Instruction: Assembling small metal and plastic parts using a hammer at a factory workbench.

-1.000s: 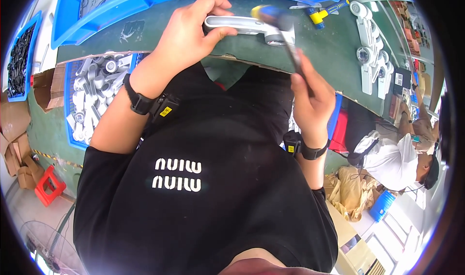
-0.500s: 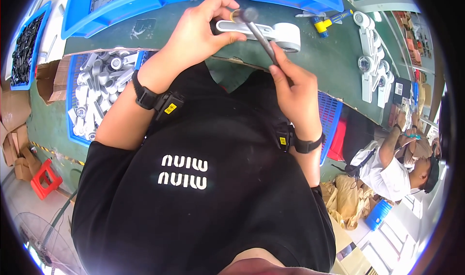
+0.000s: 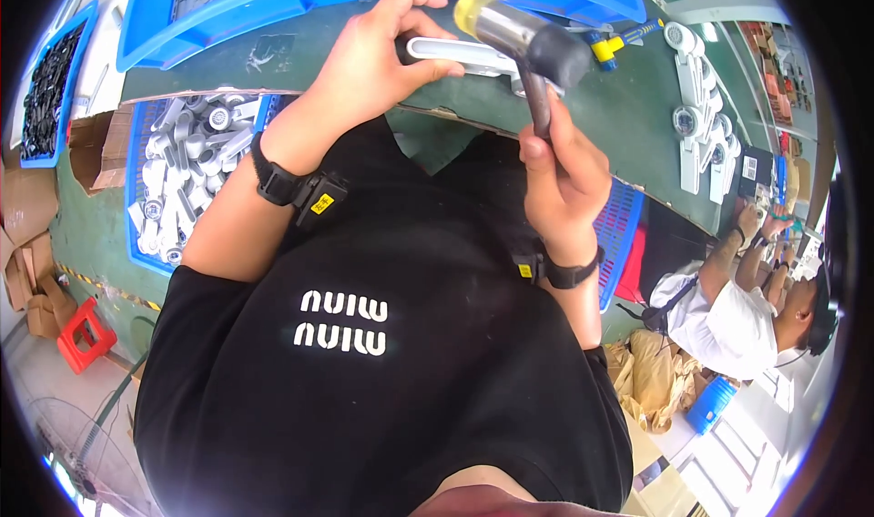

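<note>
My right hand (image 3: 566,176) is closed round the handle of a mallet (image 3: 503,27), which has a steel head, one yellow face and one black face. The head is raised and hides the right end of a long white plastic part (image 3: 466,55) on the green bench. Around the left end of that part, my left hand (image 3: 364,66) is curled, thumb along its near side and fingers at its far side. Whether anything small sits between those fingertips cannot be seen.
A blue tray (image 3: 382,0) lines the bench's far side. Beyond the mallet lies a yellow-and-blue hammer (image 3: 626,41). Several assembled white parts (image 3: 696,107) are stacked at right. A blue crate (image 3: 137,167) of white pieces stands left. Another person (image 3: 728,321) works at far right.
The mallet has risen off the white part towards me and rightward, its head now larger in view. My right hand has drawn back slightly; my left hand stays on the part.
</note>
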Demonstrator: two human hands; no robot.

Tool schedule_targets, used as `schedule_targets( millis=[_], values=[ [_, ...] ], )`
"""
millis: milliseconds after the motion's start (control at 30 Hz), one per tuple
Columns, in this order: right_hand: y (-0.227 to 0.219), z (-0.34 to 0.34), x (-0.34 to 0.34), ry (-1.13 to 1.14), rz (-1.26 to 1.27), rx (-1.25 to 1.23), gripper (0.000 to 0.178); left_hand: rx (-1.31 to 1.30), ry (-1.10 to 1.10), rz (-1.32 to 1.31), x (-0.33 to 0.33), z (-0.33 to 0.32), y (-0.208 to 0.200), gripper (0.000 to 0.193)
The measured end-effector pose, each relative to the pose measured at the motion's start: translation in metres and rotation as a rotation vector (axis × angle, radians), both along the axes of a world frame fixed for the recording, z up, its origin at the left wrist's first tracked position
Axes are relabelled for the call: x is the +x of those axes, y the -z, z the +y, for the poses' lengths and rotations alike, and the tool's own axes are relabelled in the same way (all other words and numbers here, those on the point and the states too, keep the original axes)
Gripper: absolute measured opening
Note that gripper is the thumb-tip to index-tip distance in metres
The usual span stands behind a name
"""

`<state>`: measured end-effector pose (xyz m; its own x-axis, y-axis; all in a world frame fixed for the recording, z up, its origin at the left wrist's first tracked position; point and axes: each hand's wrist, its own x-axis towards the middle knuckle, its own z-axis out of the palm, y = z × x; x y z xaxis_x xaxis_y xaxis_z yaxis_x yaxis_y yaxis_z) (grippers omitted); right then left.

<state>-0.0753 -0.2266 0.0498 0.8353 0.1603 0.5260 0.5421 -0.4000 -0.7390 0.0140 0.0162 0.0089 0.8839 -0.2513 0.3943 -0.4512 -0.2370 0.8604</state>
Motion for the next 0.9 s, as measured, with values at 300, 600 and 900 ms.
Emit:
schedule_targets(
  millis=[300,600,900],
  values=[
    [-0.005,-0.08,-0.007,0.319,0.122,0.111,0.038,0.222,-0.047,-0.239,-0.002,0.002,0.0,0.027],
    [-0.009,-0.286,-0.005,1.266,-0.169,-0.676,0.056,0.139,-0.049,-0.13,-0.031,0.093,-0.014,0.016],
    [0.055,-0.352,-0.007,1.221,0.189,-0.542,0.055,0.268,-0.515,0.64,-0.096,0.354,-0.002,0.029]
  ],
)
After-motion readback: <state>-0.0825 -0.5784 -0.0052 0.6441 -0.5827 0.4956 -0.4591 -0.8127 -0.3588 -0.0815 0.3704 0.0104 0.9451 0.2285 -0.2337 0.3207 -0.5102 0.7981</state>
